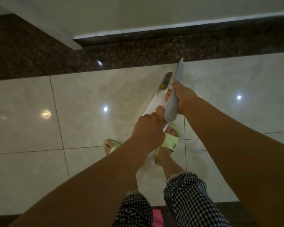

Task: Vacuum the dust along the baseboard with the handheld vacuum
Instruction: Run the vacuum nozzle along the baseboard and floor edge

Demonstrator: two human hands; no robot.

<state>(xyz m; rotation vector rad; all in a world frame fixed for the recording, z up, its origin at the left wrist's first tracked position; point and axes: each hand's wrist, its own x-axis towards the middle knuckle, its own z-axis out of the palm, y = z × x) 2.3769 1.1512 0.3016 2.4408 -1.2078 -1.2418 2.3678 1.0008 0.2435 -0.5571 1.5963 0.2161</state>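
Note:
A white and grey handheld vacuum (171, 104) hangs in the air above the pale floor tiles, its narrow tip pointing toward the dark baseboard (170, 32) under the white wall. My right hand (184, 99) grips the grey handle from the right side. My left hand (148, 130) holds the rear end of the vacuum's white body, fingers curled. The nozzle tip (181, 60) sits over the edge of the dark stone strip, well short of the baseboard.
A dark speckled stone strip (121, 56) runs along the wall. A white door frame (67, 38) comes down at upper left. My feet in pale green slippers (170, 143) stand on the glossy tiles. A thin white cord (195, 150) lies by my right foot.

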